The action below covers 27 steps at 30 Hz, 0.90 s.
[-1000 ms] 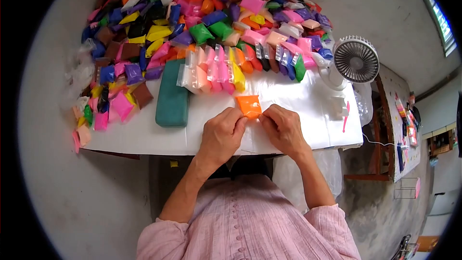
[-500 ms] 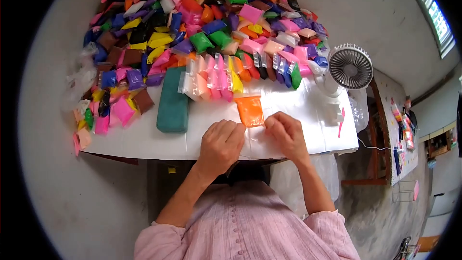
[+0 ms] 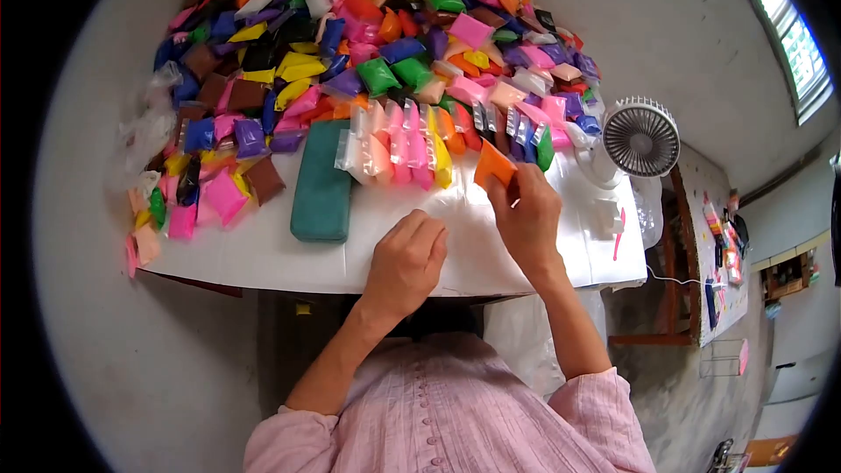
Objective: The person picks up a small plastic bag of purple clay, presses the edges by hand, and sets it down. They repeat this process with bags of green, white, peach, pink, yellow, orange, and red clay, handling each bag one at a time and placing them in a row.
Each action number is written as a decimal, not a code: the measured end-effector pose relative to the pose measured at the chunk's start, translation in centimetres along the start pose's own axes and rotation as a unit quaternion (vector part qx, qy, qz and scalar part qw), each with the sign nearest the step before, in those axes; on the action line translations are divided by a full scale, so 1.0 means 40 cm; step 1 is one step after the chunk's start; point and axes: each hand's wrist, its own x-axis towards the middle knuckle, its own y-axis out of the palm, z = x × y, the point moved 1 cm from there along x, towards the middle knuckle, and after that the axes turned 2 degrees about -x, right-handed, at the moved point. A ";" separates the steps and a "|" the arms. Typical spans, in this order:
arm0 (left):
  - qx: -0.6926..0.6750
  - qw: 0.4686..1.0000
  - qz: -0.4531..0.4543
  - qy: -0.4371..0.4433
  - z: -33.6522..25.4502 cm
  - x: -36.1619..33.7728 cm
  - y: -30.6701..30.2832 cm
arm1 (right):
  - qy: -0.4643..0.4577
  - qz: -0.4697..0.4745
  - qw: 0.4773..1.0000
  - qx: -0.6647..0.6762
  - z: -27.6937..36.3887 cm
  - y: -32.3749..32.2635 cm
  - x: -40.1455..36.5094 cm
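Observation:
My right hand (image 3: 528,210) pinches an orange packet (image 3: 494,163) by its near end and holds it tilted up off the table. The packet's far end is beside the front of a row of standing clear-topped packets (image 3: 419,147) in pink, yellow, orange, black and blue. Curled into a loose fist, my left hand (image 3: 408,258) rests near the table's front edge, with nothing showing from its fingers. A teal green block-shaped case (image 3: 321,182) lies left of the row.
A large heap of colourful packets (image 3: 350,35) covers the back and left of the white table (image 3: 236,258). At the right stand a small white fan (image 3: 641,136) and a thin pink tool (image 3: 619,235). Another table (image 3: 723,271) with items is farther right.
The orange packet lay flat between both hands; now my right hand has lifted it forward and right towards the row. My left hand has let go of it and stays near the edge.

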 end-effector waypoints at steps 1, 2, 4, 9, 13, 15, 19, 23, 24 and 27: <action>0.022 1.000 0.009 0.013 0.000 0.001 0.002 | -0.010 0.000 0.999 -0.031 -0.008 0.022 0.003; 0.030 0.999 0.012 0.017 -0.001 0.001 0.004 | -0.019 -0.001 0.998 -0.062 -0.015 0.046 0.004; 0.048 0.998 0.018 0.026 -0.003 -0.001 0.005 | -0.022 0.010 0.996 -0.086 -0.019 0.088 0.001; 0.038 0.999 0.018 0.023 0.004 -0.004 0.000 | -0.049 0.103 0.992 -0.052 0.012 0.089 -0.015; 0.037 0.999 0.021 0.022 0.003 -0.004 0.000 | -0.055 0.129 0.987 -0.083 0.013 0.082 -0.011; 0.031 0.999 0.019 0.019 0.004 -0.004 0.001 | -0.067 0.137 0.981 -0.117 0.006 0.089 -0.007; 0.020 1.000 0.014 0.018 0.008 -0.004 0.001 | -0.085 0.151 0.968 -0.181 -0.023 0.118 0.005; 0.013 1.000 0.015 0.010 0.007 -0.002 -0.003 | -0.078 0.133 0.978 -0.142 -0.005 0.111 0.009; 0.013 1.000 0.017 0.008 0.006 -0.002 -0.004 | -0.056 0.144 0.978 -0.138 0.002 0.102 0.006; 0.003 1.000 0.010 0.011 0.006 0.000 -0.005 | -0.018 0.158 0.979 -0.129 0.009 0.071 -0.009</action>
